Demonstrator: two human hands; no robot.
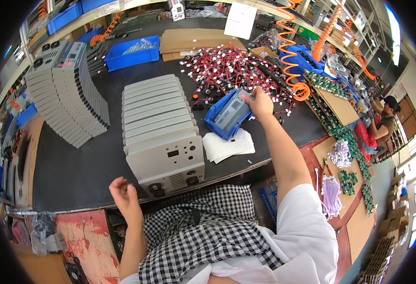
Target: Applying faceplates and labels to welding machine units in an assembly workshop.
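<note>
Right hand [261, 104] reaches far right, fingers closed over a panel [236, 110] in the blue bin [221, 124], beside red wires [231, 66]. Left hand [124, 195] loosely curled, empty, at near counter [75, 170] edge beside the grey plates [160, 128], stacked upright within reach.

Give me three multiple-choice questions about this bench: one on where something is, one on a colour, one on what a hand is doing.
1. Where does the row of grey panels stand?
A. left of the blue tray
B. right of it
C. inside it

2. What colour is the coiled hose?
A. green
B. orange
C. black

3. What is the right hand doing?
A. hanging free
B. resting on white sheets
C. gripping a panel in the blue tray

Answers: 1 A, the panels sit to the tray's left. 2 B, the coil is orange. 3 C, the fingers close on the panel's edge.
</note>
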